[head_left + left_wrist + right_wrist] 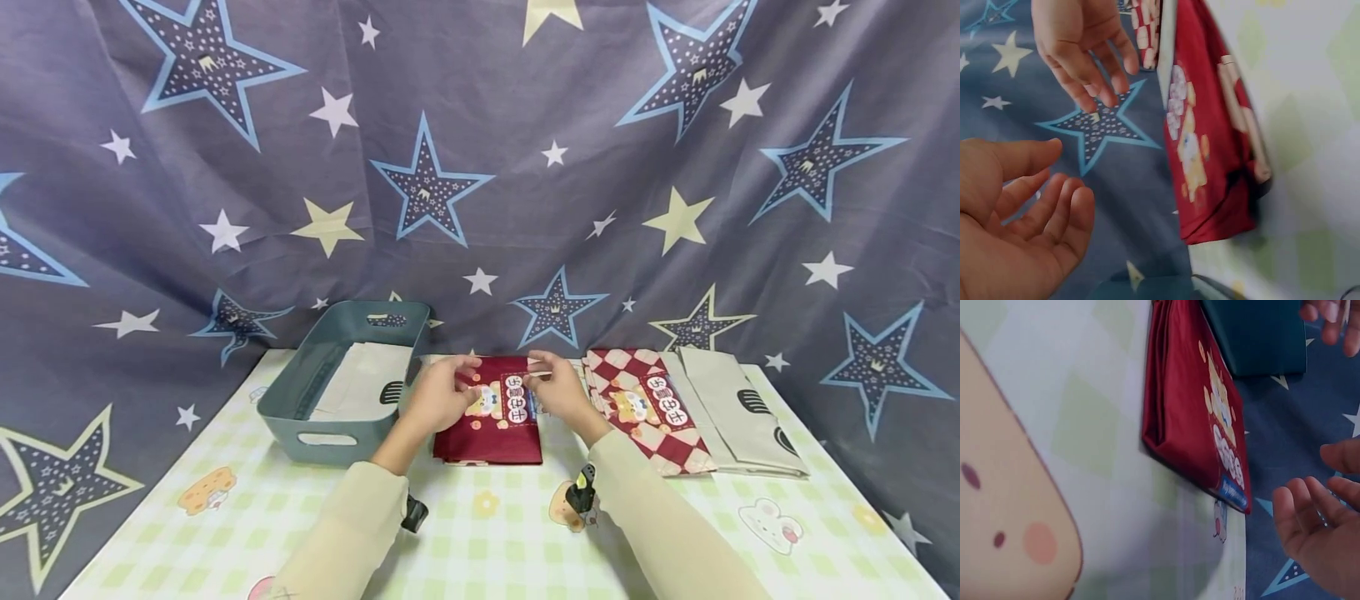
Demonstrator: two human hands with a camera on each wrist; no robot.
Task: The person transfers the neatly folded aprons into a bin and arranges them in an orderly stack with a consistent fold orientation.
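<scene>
A folded dark red cloth (pixel 487 437) with a cartoon animal and white lettering lies on the table between my hands. My left hand (pixel 441 392) is over its left side and my right hand (pixel 557 385) over its right side. In the left wrist view, the left hand (pixel 1029 219) has loosely bent fingers and holds nothing. The right hand (pixel 1322 519) likewise has relaxed, slightly bent fingers with nothing between them. Both wrist views show the hands apart from the folded red cloth (pixel 1185 394), whose layers show along one edge.
To the left stands a blue-green plastic basket (pixel 281 421) with a folded off-white cloth (pixel 367 375) inside. On the right lie a red-and-cream checked folded cloth (pixel 637 408) and a light grey folded cloth (pixel 731 408). A star-patterned curtain (pixel 517 225) hangs behind the table.
</scene>
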